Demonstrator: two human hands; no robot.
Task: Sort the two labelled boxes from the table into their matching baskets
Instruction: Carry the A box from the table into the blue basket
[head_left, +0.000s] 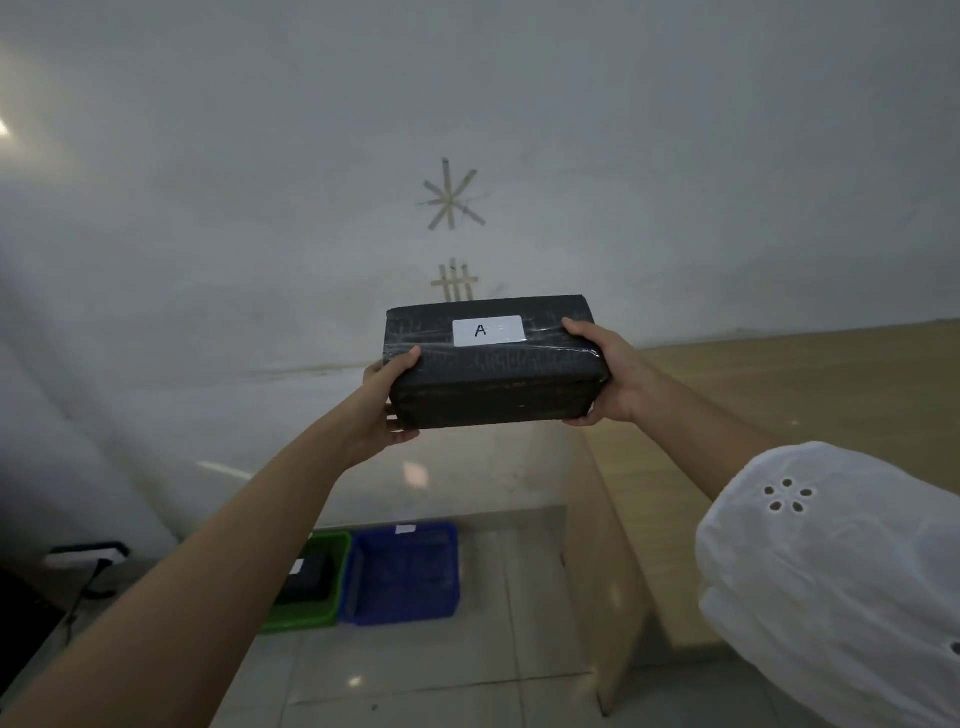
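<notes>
A black box with a white label reading "A" (493, 364) is held up in the air in front of the wall. My left hand (387, 410) grips its left end and my right hand (605, 374) grips its right end. Down on the floor stand two baskets side by side. The blue basket (405, 574) on the right has a white tag on its far rim and looks empty. The green basket (311, 618) on the left holds another black box (309, 574) with a small white label; my left forearm hides part of it.
A light wooden table (779, 415) runs along the right side, its edge near my right arm. The white wall (311, 208) ahead carries tape marks. A dark stand with a white top (85, 558) sits at the left on the tiled floor.
</notes>
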